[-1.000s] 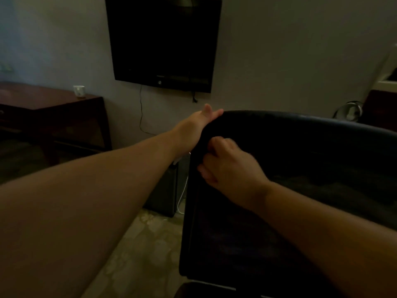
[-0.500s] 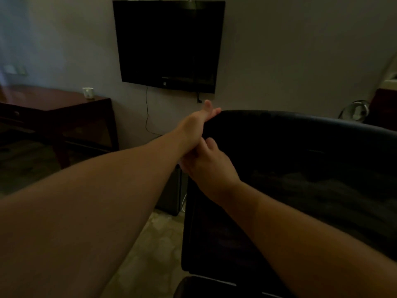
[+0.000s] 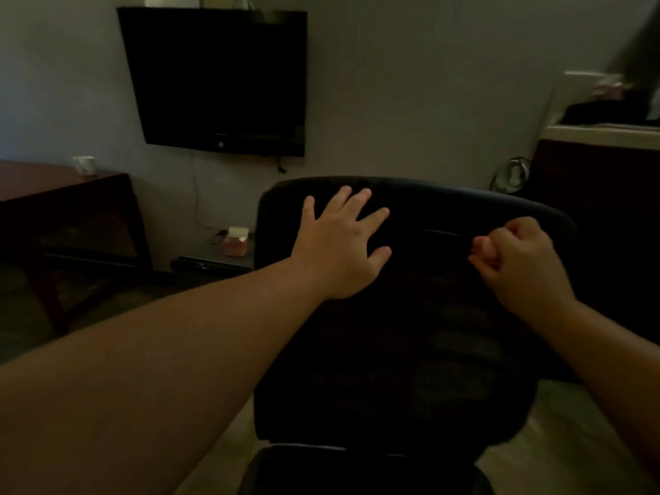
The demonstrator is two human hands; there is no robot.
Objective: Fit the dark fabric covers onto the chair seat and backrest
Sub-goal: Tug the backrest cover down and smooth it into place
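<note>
The dark cover [image 3: 410, 337] lies stretched over the chair backrest, soft and thin-looking, likely to slide unless pinned. The left hand [image 3: 339, 244] presses flat on it, fingers spread, while the right hand [image 3: 518, 259] is curled, apparently pinching fabric near the top edge, the best place to tug.

text: none legible | television [image 3: 218, 80]: small logo, perhaps, too dim to read

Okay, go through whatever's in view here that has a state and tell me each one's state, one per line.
left hand: open, fingers spread flat on the backrest
right hand: fingers curled, pinching dark fabric
backrest: upright, dark fabric over it
television: wall-mounted, screen dark
cup: upright on the wooden desk
</note>
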